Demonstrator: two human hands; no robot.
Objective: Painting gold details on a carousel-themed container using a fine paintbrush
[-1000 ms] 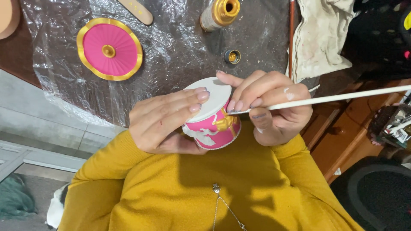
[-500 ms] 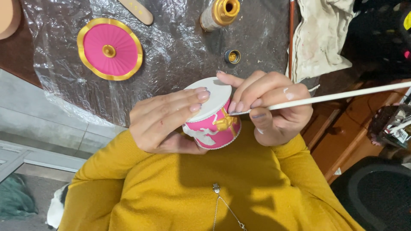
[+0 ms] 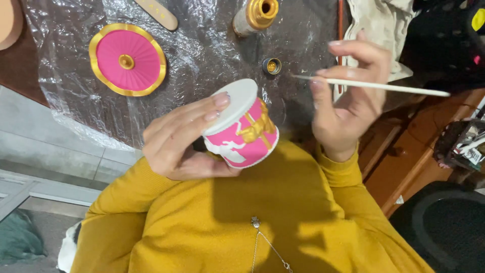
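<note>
The one pink round box (image 3: 243, 132) sits in your left hand (image 3: 177, 144), tilted so that its white flat end faces up and toward the top left of the view, while its short axis runs from that end down to the lower right; a single gold bow (image 3: 256, 128) and a white figure mark its side wall. Your left hand cups the box from the left, the fingers curled over the white end and the palm under the wall. Your right hand (image 3: 348, 96) is raised just to the right of the box and apart from it, the fingers loosely curled; the thumb and forefinger pinch one thin white brush (image 3: 374, 86). The brush lies almost level, its long axis running left to right, its fine tip pointing left toward the box and its handle reaching out past the hand to the right. Beyond the box, a crinkled clear plastic sheet (image 3: 202, 45) covers the dark table, and on it lie one pink lid with gold rim (image 3: 127, 59), one open gold paint bottle (image 3: 256, 15), one small gold cap (image 3: 272, 65) and one flat wooden stick (image 3: 156, 12). A pale cloth (image 3: 376, 20) lies at the upper right. Your mustard-yellow sweater (image 3: 227, 227) fills the lower part of the view.
</note>
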